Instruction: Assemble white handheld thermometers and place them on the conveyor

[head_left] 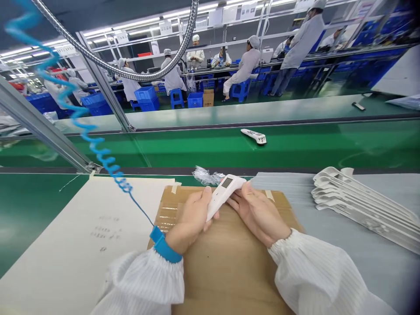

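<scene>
I hold a slim white handheld device (224, 193) with a small grey display between both hands, above a brown cardboard sheet (226, 262). My left hand (193, 217) wraps around its lower end, fingers closed; a blue wrist strap with a coiled blue cord (95, 144) sits on that wrist. My right hand (257, 210) grips the device's upper side near the display. A crumpled clear plastic wrapper (207, 176) lies just behind the device.
A row of white plastic shells (357, 201) lies on a grey mat at right. A white paper sheet (78, 236) lies at left. Another white device (253, 136) rests on the green conveyor belt (328, 144). Workers in white coats sit at a far line.
</scene>
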Demonstrator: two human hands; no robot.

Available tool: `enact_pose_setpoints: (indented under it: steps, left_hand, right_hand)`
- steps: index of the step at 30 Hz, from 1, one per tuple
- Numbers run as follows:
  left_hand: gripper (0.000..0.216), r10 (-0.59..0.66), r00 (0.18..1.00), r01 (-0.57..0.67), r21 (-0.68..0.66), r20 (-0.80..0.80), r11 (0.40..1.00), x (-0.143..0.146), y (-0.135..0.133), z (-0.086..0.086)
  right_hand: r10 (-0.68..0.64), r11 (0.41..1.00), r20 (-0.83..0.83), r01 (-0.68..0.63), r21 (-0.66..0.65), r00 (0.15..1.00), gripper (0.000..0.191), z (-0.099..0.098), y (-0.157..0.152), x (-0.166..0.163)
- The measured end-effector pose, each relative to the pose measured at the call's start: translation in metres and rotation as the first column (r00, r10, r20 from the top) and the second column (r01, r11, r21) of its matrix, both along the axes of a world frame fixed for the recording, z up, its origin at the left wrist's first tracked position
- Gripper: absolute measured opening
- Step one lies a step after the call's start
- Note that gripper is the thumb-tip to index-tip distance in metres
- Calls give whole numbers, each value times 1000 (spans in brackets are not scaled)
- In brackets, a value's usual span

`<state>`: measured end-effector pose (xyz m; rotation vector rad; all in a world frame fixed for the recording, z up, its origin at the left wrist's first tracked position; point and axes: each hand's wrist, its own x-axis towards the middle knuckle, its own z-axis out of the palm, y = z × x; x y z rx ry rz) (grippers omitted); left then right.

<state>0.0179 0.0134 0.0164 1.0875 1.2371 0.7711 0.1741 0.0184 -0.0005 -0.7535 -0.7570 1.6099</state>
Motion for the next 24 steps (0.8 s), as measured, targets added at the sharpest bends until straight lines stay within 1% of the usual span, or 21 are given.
enact_pose_setpoints:
  steps: [2,6,8,9,10,11,12,13,14,15,16,17,19,21,23,24]
  left_hand:
    - [50,-4,998,5,-21,55,1000,-2,1,1]
    - [47,-12,994,20,-81,105,996,-6,0,5]
    - [43,-37,980,51,-68,197,996,-9,1,9]
    - [39,-34,967,47,-46,252,998,-11,2,11]
    - [35,-6,955,11,-15,298,1000,-15,6,13]
    - [32,45,945,-56,26,323,998,-20,11,14]
    - [28,116,944,-145,74,310,987,-27,19,16]
    - [26,202,949,-237,128,240,963,-35,29,18]
    - [25,289,949,-309,190,127,932,-44,41,19]
    - [28,366,929,-344,250,-49,905,-55,55,20]
    - [36,424,858,-341,295,-290,893,-66,70,21]
    - [36,447,808,-346,306,-383,887,-77,85,22]
    - [28,476,736,-346,337,-482,876,-97,115,25]
    - [28,500,679,-325,390,-538,862,-110,137,30]
    - [31,525,623,-280,462,-580,842,-114,147,37]
    - [32,535,601,-246,500,-594,831,-112,146,42]
  right_hand:
    - [6,1000,22,-6,29,1000,46,-2,-1,0]
    - [-5,999,75,1,52,997,40,-4,-1,1]
    - [-7,999,103,3,37,995,39,-3,-2,1]
    - [-13,1000,117,12,14,993,39,-4,-2,2]
    - [-24,999,128,27,-19,991,40,-4,-2,2]
    - [-40,997,136,48,-55,990,43,-4,-2,2]
    - [-57,994,139,69,-88,989,45,-5,-2,3]
    - [-71,990,137,87,-114,988,48,-6,-2,3]
    - [-77,987,130,94,-130,989,50,-6,-1,3]
    - [-78,986,122,95,-137,989,51,-7,-1,4]
    - [-78,986,113,94,-138,990,51,-7,-1,4]
    - [-79,986,105,93,-137,991,51,-8,0,4]
    - [-81,987,93,93,-134,992,50,-8,0,4]
    - [-79,987,84,90,-135,993,49,-8,1,4]
    - [-69,987,76,79,-142,995,47,-8,2,5]
    - [-65,986,71,75,-147,995,46,-8,2,6]
